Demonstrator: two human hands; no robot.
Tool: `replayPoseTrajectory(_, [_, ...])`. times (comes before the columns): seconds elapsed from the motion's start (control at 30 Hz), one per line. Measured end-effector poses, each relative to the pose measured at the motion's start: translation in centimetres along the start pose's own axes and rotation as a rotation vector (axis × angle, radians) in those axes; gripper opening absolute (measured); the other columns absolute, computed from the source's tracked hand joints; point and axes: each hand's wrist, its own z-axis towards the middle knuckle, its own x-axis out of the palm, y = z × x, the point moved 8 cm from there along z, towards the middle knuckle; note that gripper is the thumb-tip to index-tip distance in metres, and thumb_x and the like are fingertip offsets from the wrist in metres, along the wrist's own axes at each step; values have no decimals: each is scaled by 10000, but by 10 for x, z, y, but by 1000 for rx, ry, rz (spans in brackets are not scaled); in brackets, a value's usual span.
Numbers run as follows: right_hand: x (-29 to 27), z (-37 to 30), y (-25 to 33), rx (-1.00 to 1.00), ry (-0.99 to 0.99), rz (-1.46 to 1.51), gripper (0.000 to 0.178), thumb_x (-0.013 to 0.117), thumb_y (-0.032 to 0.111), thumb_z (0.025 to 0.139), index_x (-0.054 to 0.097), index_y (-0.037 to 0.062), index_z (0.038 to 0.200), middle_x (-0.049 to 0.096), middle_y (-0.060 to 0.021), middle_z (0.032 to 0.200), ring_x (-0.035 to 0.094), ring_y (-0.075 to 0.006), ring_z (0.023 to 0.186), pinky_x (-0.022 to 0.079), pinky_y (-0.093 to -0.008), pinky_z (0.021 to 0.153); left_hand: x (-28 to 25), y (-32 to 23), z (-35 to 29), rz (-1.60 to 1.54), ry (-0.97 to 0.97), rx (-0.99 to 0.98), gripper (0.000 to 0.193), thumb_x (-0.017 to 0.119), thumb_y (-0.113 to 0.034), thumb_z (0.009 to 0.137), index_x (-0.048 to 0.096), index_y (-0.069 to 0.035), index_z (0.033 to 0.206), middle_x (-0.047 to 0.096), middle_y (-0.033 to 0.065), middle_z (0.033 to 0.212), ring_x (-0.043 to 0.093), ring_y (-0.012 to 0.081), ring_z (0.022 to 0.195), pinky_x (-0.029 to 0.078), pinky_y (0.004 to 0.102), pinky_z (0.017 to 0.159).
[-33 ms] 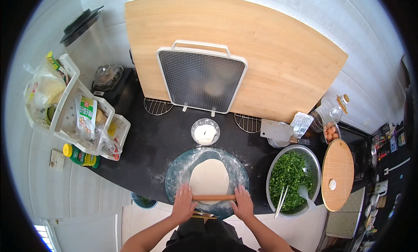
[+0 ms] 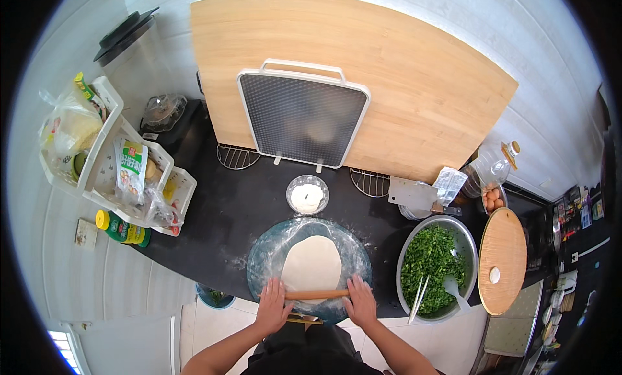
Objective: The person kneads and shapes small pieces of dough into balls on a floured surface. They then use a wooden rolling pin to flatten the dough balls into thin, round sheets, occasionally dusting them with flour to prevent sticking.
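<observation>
A wooden rolling pin (image 2: 317, 295) lies across the near part of a flat, pale round of dough (image 2: 312, 263). The dough rests on a floured, greenish round board (image 2: 264, 253) at the counter's front edge. My left hand (image 2: 273, 305) lies palm down on the pin's left end, fingers stretched forward. On its right end rests my right hand (image 2: 360, 301), also flat with fingers extended. Just beyond the board stands a clear bowl (image 2: 326, 195) of white flour (image 2: 306, 197).
To the right, a metal basin (image 2: 472, 245) holds chopped greens (image 2: 431, 265), chopsticks (image 2: 420, 296) and a pale spatula (image 2: 457, 294). Beside it are a round wooden board (image 2: 505, 245), a cleaver (image 2: 411, 192) and eggs (image 2: 494, 199). White baskets (image 2: 184, 193) and a green bottle (image 2: 120, 228) stand left.
The whole view has shifted very slightly. My hands, the rolling pin and the dough keep the same positions relative to each other.
</observation>
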Motion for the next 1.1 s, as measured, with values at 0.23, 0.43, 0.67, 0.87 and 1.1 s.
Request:
replayPoseTrajectory(0.23, [-15, 112, 4, -4, -209, -145, 653, 521, 321, 906, 330, -37, 1418, 294, -246, 1500, 268, -382, 1398, 189, -492, 1153, -44, 34, 96, 123, -282, -113, 755, 550, -337, 900, 252, 135, 1408, 183, 335, 1497, 166, 458, 1412, 154, 528, 1142])
replayPoseTrajectory(0.43, [17, 31, 24, -82, 211, -138, 674, 520, 328, 903, 314, -54, 1419, 272, -254, 1508, 270, -379, 1397, 192, -504, 1143, -16, 18, -7, -30, -72, -149, 758, 551, -345, 900, 253, 136, 1406, 183, 345, 1491, 150, 497, 1400, 130, 557, 1137])
replayPoseTrajectory(0.67, [4, 137, 35, -141, -96, -179, 720, 560, 314, 889, 277, -60, 1436, 247, -281, 1509, 223, -428, 1407, 146, -535, 1153, -48, 65, 51, 79, -360, -278, 737, 535, -307, 917, 226, 129, 1425, 150, 328, 1514, 129, 463, 1420, 112, 542, 1149])
replayPoseTrajectory(0.87, [-21, 199, 29, -68, -375, -37, 737, 571, 313, 897, 258, -92, 1428, 217, -289, 1515, 206, -418, 1416, 159, -525, 1152, -83, 68, 99, 148, -366, -294, 718, 540, -324, 907, 274, 100, 1423, 195, 271, 1527, 177, 402, 1425, 132, 512, 1156])
replayPoseTrajectory(1.1, [-1, 144, 13, -131, -137, -102, 733, 557, 278, 895, 234, -96, 1437, 200, -296, 1519, 199, -430, 1417, 155, -526, 1152, -36, 45, 52, 168, -132, -163, 748, 568, -385, 892, 302, 53, 1437, 238, 268, 1513, 215, 407, 1413, 173, 533, 1134])
